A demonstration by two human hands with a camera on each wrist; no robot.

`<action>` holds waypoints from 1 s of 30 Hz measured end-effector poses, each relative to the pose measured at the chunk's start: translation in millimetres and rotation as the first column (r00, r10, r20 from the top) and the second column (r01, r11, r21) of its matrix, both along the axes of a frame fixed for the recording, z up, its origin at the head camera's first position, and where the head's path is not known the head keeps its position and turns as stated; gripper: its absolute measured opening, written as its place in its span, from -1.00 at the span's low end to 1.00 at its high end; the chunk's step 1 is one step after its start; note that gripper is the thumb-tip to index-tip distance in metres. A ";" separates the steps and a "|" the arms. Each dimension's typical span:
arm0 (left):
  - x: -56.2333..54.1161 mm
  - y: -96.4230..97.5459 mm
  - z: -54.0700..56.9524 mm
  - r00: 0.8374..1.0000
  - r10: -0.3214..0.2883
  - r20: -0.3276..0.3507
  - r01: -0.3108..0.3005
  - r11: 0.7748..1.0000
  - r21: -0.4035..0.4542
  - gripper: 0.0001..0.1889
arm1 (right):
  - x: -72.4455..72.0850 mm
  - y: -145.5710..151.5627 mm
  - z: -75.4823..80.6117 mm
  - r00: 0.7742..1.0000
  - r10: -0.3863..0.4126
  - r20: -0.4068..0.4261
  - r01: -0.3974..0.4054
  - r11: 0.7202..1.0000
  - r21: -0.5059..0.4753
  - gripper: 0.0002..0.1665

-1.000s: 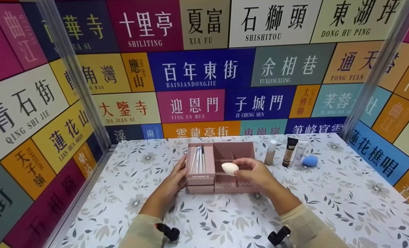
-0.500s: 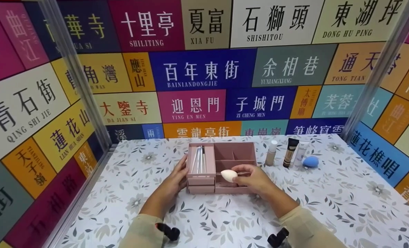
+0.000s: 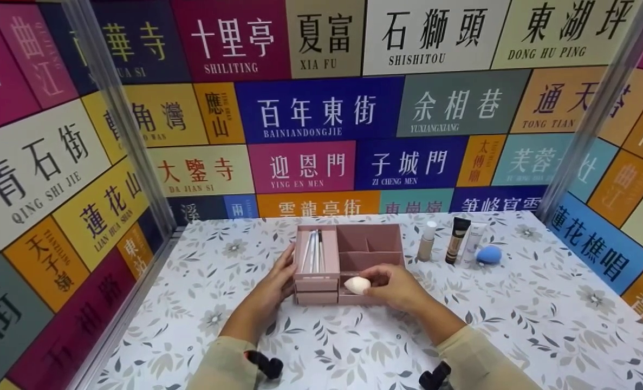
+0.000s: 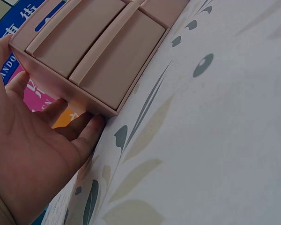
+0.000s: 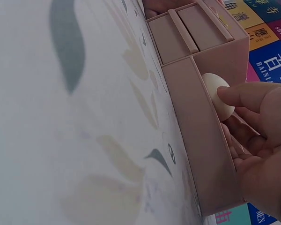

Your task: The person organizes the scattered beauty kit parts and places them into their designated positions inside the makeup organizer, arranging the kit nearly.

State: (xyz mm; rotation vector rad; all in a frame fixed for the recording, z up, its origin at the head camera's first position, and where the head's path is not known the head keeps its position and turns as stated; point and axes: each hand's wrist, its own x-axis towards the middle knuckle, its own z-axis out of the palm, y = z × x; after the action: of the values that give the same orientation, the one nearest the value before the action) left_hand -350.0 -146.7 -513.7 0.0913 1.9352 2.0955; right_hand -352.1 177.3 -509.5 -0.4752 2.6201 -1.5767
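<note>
Sponge lowered into the organizer
Right hand [image 3: 394, 284] pinches the cream sponge [image 3: 357, 285], now sunk into the pink organizer [image 3: 348, 264]'s front compartment; left hand [image 3: 275, 284] lies flat against its side.

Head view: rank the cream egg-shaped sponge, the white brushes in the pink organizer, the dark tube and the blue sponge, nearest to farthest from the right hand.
1. Cream egg-shaped makeup sponge: pinched in the right hand, at the pink organizer's front.
2. White-handled brushes: left compartment, up and left.
3. Dark brown tube: upright, to the right behind.
4. Blue teardrop sponge: farthest right.
</note>
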 end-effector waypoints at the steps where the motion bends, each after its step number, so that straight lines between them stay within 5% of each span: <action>1: 0.1 0.1 -0.1 1.000 -0.001 0.000 0.001 1.000 0.000 -0.33 | 0.0 0.3 -0.3 1.000 0.006 -0.002 -0.006 1.000 0.005 -0.57; 12: 1.5 -1.0 -0.4 1.000 -0.012 -0.016 0.012 1.000 0.007 -0.37 | -1.5 2.7 -0.5 0.998 0.045 -0.048 -0.041 0.996 0.077 -0.55; 23: 2.4 0.2 1.8 1.000 0.003 0.006 -0.003 1.000 -0.002 -0.38 | -1.2 1.8 0.9 1.000 0.011 -0.003 -0.011 0.999 0.037 -0.61; 30: 2.9 -0.3 0.7 1.000 -0.005 -0.018 0.005 1.000 0.012 -0.33 | -1.1 1.8 5.6 0.999 -0.022 0.043 0.025 0.997 -0.072 -0.65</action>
State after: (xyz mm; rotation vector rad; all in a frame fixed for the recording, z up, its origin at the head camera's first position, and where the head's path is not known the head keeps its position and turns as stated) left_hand -347.0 -146.9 -513.1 0.1173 1.9312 2.1101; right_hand -353.2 179.1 -504.0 -0.4119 2.5540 -1.6745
